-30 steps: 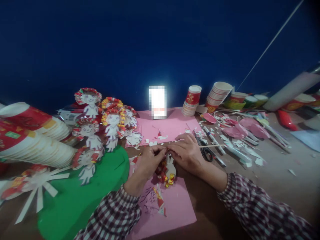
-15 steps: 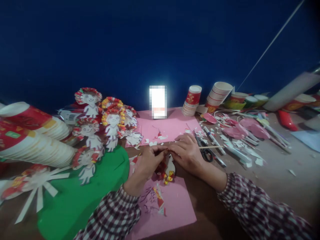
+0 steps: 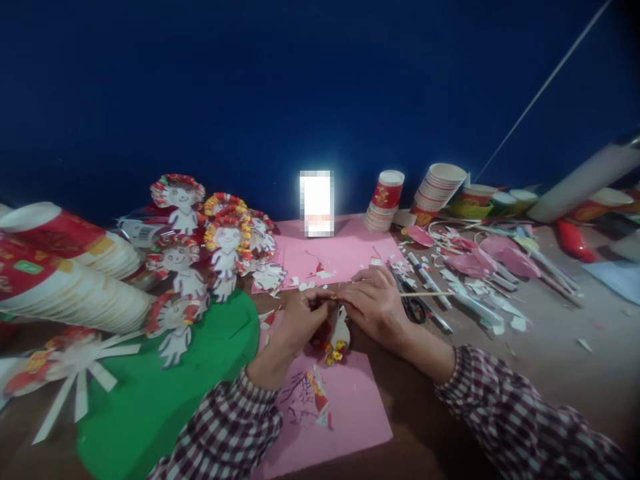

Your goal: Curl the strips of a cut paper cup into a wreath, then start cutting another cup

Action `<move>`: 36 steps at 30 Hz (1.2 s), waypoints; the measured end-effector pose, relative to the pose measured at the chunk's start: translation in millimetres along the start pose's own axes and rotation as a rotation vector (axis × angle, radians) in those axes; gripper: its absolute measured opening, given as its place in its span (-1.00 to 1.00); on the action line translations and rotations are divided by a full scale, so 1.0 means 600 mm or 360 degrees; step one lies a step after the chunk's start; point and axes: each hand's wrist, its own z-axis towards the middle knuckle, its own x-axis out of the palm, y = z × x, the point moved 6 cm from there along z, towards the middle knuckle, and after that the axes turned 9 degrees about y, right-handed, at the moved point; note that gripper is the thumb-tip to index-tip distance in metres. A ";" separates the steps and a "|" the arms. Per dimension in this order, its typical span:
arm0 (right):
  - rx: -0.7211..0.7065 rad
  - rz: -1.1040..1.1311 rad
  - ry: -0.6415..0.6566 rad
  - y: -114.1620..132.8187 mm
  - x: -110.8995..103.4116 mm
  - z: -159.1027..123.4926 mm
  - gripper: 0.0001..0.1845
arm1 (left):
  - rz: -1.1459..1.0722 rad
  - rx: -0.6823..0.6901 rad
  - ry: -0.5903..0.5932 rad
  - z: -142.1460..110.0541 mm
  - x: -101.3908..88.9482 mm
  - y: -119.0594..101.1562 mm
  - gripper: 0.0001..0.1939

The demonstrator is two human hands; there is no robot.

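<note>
My left hand [image 3: 303,323] is closed, its thumb and fingers pinching the edge of a cut paper-cup figure [image 3: 341,330]. Red and yellow curled strips show at the figure's lower side; much of it is hidden under my hands. My right hand [image 3: 377,310] has its fingers pressed together on a thin wooden stick [image 3: 427,294], which sticks out to the right past the knuckles. The fingertips of both hands meet over the figure. Under the figure lies a pink sheet [image 3: 355,420] with dark scribbles and red paper scraps.
Finished paper dolls [image 3: 227,243] stand at left by a green mat [image 3: 200,373] and stacked paper cups [image 3: 95,300]. Scissors [image 3: 415,310], a marker [image 3: 420,267] and paper scraps lie right of my hands. More cups [image 3: 440,190] and a bright pixelated screen [image 3: 317,203] stand behind.
My hands stay together over the paper figure with barely any movement. The stick's visible end reaches slightly farther right, and the fingers have shifted a little.
</note>
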 end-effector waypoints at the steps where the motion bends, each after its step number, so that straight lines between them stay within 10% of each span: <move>1: 0.0008 -0.0005 -0.0007 0.000 0.000 0.000 -0.89 | 0.0020 -0.0036 -0.0018 -0.001 -0.001 0.001 -0.75; 36: 0.0052 -0.0057 0.0009 -0.001 0.002 0.001 -0.91 | 0.0009 -0.0022 -0.0083 -0.001 -0.006 0.011 -0.70</move>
